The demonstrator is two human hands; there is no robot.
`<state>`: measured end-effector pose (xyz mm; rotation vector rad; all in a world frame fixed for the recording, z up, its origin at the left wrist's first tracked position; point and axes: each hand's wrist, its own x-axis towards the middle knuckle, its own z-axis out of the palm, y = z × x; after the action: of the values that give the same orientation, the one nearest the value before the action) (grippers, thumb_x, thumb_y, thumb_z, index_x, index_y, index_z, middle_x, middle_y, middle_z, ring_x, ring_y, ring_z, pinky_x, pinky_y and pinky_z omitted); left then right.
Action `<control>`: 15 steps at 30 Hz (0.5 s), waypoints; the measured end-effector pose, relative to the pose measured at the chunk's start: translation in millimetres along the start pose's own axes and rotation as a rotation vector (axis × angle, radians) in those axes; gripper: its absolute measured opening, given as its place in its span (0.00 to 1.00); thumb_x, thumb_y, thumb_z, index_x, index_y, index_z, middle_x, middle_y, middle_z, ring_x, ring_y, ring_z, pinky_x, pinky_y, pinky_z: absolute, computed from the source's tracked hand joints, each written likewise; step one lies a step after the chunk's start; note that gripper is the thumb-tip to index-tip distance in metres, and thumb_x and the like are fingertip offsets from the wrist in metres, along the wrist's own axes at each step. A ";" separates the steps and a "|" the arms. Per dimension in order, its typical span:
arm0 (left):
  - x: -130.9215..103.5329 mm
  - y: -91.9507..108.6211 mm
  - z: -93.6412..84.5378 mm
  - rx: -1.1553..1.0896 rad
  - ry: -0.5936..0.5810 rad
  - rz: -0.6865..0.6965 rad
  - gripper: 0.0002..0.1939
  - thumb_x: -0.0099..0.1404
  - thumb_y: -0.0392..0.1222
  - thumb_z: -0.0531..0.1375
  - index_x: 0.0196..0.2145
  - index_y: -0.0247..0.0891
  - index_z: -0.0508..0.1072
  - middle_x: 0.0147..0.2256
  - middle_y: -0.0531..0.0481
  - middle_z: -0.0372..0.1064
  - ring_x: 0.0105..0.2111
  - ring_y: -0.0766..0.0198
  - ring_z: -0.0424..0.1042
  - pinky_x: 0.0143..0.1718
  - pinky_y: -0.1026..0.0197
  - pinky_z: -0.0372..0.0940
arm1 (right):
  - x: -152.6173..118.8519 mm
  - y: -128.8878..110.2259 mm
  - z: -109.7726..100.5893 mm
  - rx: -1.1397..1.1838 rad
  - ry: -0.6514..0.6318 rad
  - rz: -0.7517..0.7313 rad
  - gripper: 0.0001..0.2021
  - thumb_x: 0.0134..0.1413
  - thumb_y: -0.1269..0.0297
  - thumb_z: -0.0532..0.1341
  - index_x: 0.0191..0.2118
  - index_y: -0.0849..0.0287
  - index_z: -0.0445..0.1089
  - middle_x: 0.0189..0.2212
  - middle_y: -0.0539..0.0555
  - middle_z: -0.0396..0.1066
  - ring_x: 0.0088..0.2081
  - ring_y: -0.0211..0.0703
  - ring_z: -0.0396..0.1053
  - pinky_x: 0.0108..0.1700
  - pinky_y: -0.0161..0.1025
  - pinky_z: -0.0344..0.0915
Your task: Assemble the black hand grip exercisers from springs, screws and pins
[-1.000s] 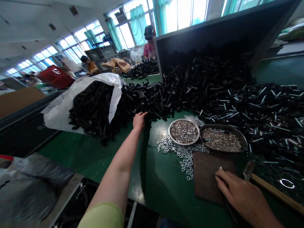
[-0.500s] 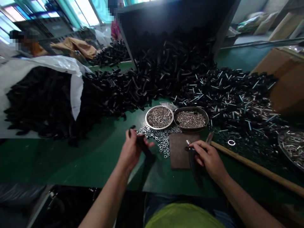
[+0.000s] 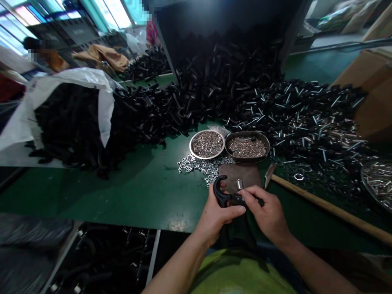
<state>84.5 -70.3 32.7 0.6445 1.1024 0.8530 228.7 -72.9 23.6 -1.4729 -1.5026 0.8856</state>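
My left hand (image 3: 214,218) is closed around a black hook-shaped plastic piece (image 3: 219,193), its curved end rising past the fingers. Close beside it, my right hand (image 3: 269,210) pinches a black part (image 3: 240,199) between thumb and fingers. A silver ribbed metal cylinder (image 3: 239,185) stands up at the right fingertips. The two black parts meet between the hands, and fingers hide how they join. Just beyond lies a flat brown plate (image 3: 255,175). Loose nuts (image 3: 196,164) are scattered to the left of the plate.
A round bowl of small metal parts (image 3: 191,149) stands beside an oval tin (image 3: 268,151). The hammer (image 3: 306,194) lies at right. Black pieces (image 3: 190,102) are heaped across the back, with a white bag (image 3: 105,114) at left and a cardboard box (image 3: 361,90) at right.
My left hand has moved right with its black hook piece and now meets my right hand. The right hand keeps its part, now turned. The view has shifted slightly.
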 end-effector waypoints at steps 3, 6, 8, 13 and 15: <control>-1.3 -0.5 1.9 0.092 -0.004 0.061 0.35 0.42 0.36 0.70 0.44 0.42 0.57 0.34 0.55 0.64 0.29 0.71 0.66 0.27 0.69 0.61 | -3.8 -0.5 1.5 -0.025 -0.006 -0.041 0.11 0.56 0.61 0.56 0.27 0.60 0.71 0.23 0.49 0.72 0.26 0.36 0.69 0.31 0.30 0.61; -1.0 -4.0 2.4 0.132 -0.057 0.084 0.32 0.43 0.38 0.70 0.43 0.41 0.57 0.35 0.55 0.65 0.31 0.70 0.66 0.30 0.68 0.63 | -6.9 1.2 4.2 -0.012 -0.024 -0.041 0.11 0.56 0.62 0.56 0.27 0.60 0.70 0.23 0.49 0.72 0.26 0.36 0.69 0.30 0.30 0.61; 0.0 -6.4 1.9 0.155 -0.063 0.056 0.33 0.45 0.40 0.69 0.44 0.42 0.56 0.33 0.56 0.64 0.25 0.73 0.64 0.23 0.70 0.59 | -6.7 4.2 4.8 0.000 -0.047 -0.030 0.12 0.58 0.62 0.55 0.28 0.59 0.70 0.23 0.49 0.72 0.27 0.36 0.69 0.31 0.30 0.62; 4.9 -7.5 -2.8 0.065 -0.054 -0.085 0.32 0.47 0.41 0.67 0.47 0.43 0.56 0.27 0.59 0.60 0.17 0.77 0.55 0.14 0.74 0.45 | -3.7 15.8 -4.1 0.005 -0.168 -0.196 0.10 0.59 0.61 0.53 0.39 0.57 0.69 0.33 0.52 0.72 0.36 0.39 0.70 0.38 0.34 0.64; 6.5 -5.6 -5.8 0.052 -0.062 -0.091 0.32 0.48 0.42 0.66 0.49 0.43 0.56 0.27 0.59 0.59 0.17 0.77 0.55 0.15 0.73 0.45 | -4.1 20.5 -8.2 -0.013 -0.136 -0.248 0.09 0.57 0.60 0.55 0.41 0.56 0.68 0.34 0.53 0.71 0.37 0.41 0.69 0.40 0.36 0.63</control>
<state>81.8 -67.6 23.1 0.6549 1.0926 0.7238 244.5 -76.2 7.9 -1.2224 -1.7504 0.8397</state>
